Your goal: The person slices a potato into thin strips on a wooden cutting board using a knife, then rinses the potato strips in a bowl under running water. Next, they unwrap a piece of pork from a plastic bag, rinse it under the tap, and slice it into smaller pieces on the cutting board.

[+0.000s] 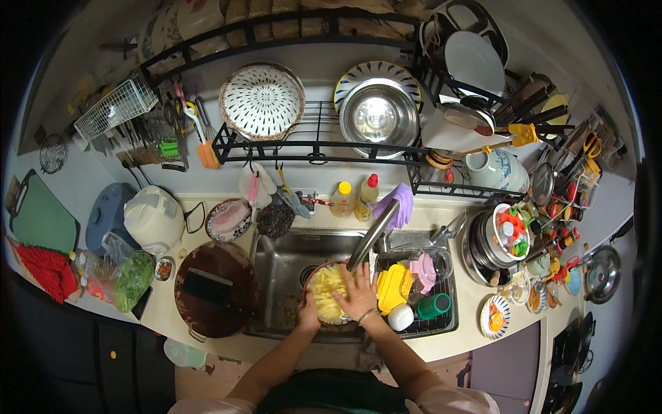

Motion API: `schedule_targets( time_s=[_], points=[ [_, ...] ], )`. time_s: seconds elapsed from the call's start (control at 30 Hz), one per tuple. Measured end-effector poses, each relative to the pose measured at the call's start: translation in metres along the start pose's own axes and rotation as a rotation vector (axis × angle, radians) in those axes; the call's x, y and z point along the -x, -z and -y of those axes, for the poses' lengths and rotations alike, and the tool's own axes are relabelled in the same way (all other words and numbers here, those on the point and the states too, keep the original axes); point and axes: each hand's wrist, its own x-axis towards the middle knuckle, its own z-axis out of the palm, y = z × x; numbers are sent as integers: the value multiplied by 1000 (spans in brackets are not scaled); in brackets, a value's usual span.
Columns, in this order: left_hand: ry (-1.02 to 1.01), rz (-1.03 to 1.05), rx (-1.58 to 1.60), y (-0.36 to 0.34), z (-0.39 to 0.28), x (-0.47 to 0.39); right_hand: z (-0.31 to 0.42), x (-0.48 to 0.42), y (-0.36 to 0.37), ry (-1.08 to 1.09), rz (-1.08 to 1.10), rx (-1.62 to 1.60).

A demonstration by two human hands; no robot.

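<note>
A bowl with a brown patterned rim, full of pale yellow cut strips, is over the steel sink. My left hand grips its left rim. My right hand is spread with fingers apart over the strips and the bowl's right side, near the end of the faucet spout; whether it presses on the strips I cannot tell. A purple cloth hangs over the faucet's top. The bottom of the bowl is hidden.
Right of the bowl, a dish rack holds a yellow container, a green cup and a white cup. Left of the sink, a cleaver lies on a round chopping board. Two bottles stand behind the sink, below a black shelf.
</note>
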Motion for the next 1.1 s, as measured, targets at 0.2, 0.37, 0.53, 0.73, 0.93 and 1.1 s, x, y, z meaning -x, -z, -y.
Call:
schedule_targets(
  time_s=[0.2, 0.37, 0.53, 0.73, 0.93, 1.1],
  points=[
    [-25, -99, -1, -11, -15, 7, 15, -5, -32, 62, 61, -19],
    [-86, -60, 98, 8, -1, -14, 28, -11, -41, 137, 162, 105],
    [-93, -111, -10, 13, -26, -5, 46, -20, -23, 153, 280, 166],
    [-116, -26, 167, 12, -41, 4, 47, -17, -20, 205, 136, 119],
    [-176, -18, 207, 7, -45, 10, 50, -24, -18, 182, 164, 183],
    [-147, -28, 131, 10, -40, 17, 53, -21, -14, 175, 186, 175]
  ],
)
